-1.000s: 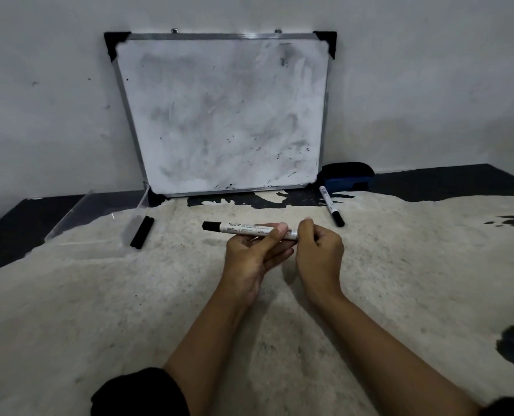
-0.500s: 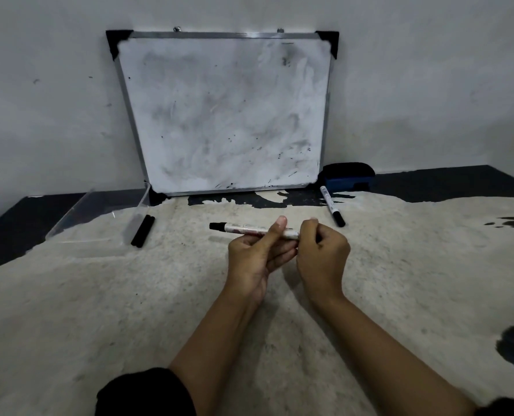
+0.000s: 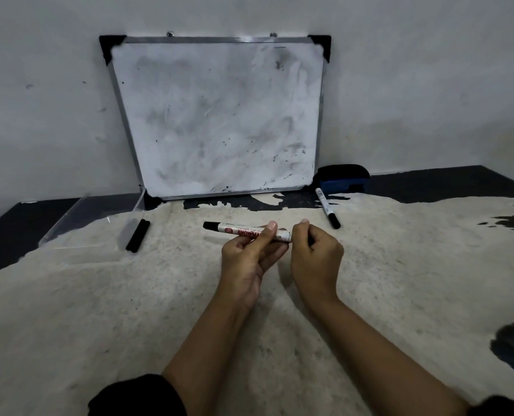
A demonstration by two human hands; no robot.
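Observation:
My left hand (image 3: 249,256) grips a white marker (image 3: 234,230) with red lettering, held level above the mat, its black end pointing left. My right hand (image 3: 314,253) is curled around the marker's right end, where its cap sits hidden inside the fingers. A smudged whiteboard (image 3: 219,115) with a metal frame and black corners leans against the wall behind.
A second white marker (image 3: 327,208) lies on the mat at the right, near a dark blue eraser (image 3: 342,178). A clear plastic box (image 3: 93,223) sits at the left with a black marker (image 3: 138,235) beside it. The pale mat (image 3: 129,310) covers a dark floor.
The marker has shifted slightly right in my left hand. My right hand has closed more tightly over its right end. Otherwise the scene is the same.

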